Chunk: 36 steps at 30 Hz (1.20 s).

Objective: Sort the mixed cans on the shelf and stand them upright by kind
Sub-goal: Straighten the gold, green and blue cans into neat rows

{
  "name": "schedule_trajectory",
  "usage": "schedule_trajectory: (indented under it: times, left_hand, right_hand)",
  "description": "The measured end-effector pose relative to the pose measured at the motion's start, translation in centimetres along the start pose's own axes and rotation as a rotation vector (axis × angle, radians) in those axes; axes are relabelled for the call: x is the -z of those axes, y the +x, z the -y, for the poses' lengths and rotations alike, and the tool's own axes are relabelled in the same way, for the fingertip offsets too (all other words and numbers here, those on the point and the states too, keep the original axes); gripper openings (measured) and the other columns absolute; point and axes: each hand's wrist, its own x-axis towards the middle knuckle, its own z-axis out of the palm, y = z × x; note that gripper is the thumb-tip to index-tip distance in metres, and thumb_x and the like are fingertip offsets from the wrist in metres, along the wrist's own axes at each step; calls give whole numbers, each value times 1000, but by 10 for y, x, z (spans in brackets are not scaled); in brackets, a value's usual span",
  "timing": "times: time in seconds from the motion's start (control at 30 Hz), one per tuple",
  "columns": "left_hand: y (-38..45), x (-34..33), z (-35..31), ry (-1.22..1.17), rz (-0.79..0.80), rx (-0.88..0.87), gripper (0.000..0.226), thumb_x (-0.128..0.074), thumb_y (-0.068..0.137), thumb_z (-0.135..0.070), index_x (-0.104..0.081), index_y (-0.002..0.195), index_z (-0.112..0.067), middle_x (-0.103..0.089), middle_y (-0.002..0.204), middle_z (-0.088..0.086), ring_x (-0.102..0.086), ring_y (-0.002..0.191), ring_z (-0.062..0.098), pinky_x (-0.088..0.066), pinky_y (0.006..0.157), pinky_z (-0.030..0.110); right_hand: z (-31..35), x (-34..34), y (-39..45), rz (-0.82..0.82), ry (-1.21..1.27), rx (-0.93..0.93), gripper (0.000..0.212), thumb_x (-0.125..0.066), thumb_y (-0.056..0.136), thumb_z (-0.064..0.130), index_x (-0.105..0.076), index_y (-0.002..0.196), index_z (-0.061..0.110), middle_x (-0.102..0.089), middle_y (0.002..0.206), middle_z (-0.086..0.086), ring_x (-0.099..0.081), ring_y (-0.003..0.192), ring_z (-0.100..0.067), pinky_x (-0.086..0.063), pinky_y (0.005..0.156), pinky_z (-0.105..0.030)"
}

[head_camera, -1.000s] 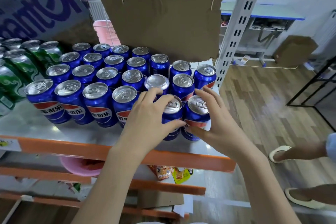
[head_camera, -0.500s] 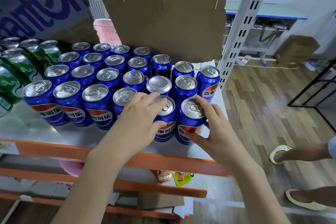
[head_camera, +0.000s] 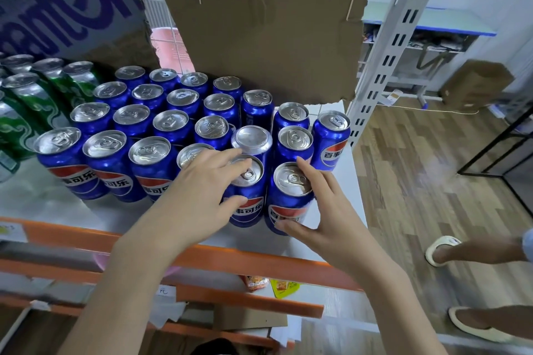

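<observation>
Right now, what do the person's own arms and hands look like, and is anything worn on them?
Both forearms are bare as far as the view shows: no sleeves, gloves, watch or bracelet. The left hand and the right hand show no rings on the visible fingers, and the nails look short and unpainted.

Glossy blue aluminium cola cans (head_camera: 106, 164) with red-and-white emblems stand upright in tight rows on the white shelf (head_camera: 43, 204). One blue can (head_camera: 251, 138) in the block stands upside down, its smooth base upward. Green aluminium cans (head_camera: 43, 95) stand grouped at the shelf's far left.
</observation>
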Motion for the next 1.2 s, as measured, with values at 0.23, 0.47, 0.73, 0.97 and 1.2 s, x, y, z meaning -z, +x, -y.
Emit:
schedule_trajectory:
  times: [0.23, 0.47, 0.73, 0.97, 1.2]
  left_hand:
    - [20, 26, -3, -170, -41, 2, 51, -60, 87, -38, -45, 135, -33, -47, 126, -21, -42, 96, -12, -30, 80, 6]
    - [90, 55, 5, -15, 21, -103, 44, -57, 90, -32, -51, 132, -21, -56, 126, -3, -49, 111, 12, -37, 90, 22]
    - [189, 52, 35, 318, 296, -146, 66, -63, 85, -37, -37, 141, -15, -47, 135, 8, -44, 124, 25, -39, 100, 36]
    - [211, 25, 51, 419, 400, -184, 76, -68, 72, -59, -40, 134, -25, -56, 119, 7, -53, 109, 29, -48, 87, 40]
    - [225, 34, 61, 344, 478, -390, 67, -76, 73, -17, -45, 131, -29, -50, 129, -7, -47, 118, 18, -43, 93, 36]
  right_hand:
    - [8, 26, 20, -95, -67, 60, 60, -47, 86, 56, -39, 138, 27, -41, 124, 21, -35, 108, 22, -33, 82, -1]
    - [15, 45, 74, -124, -273, 79, 36, -56, 91, 29, -56, 125, 16, -50, 123, 4, -48, 110, -10, -30, 82, -3]
    - [28, 62, 167, 140, -646, -111, 52, -58, 88, 39, -46, 133, 15, -49, 119, -11, -49, 109, -30, -41, 87, -33]
    - [21, 51, 190, 315, -735, -242, 56, -72, 71, 51, -56, 113, 18, -60, 106, -6, -57, 94, -30, -49, 73, -33]
    - [17, 59, 202, 123, -767, -308, 36, -64, 73, 50, -65, 79, 15, -61, 78, -7, -55, 71, -28, -39, 55, -26]
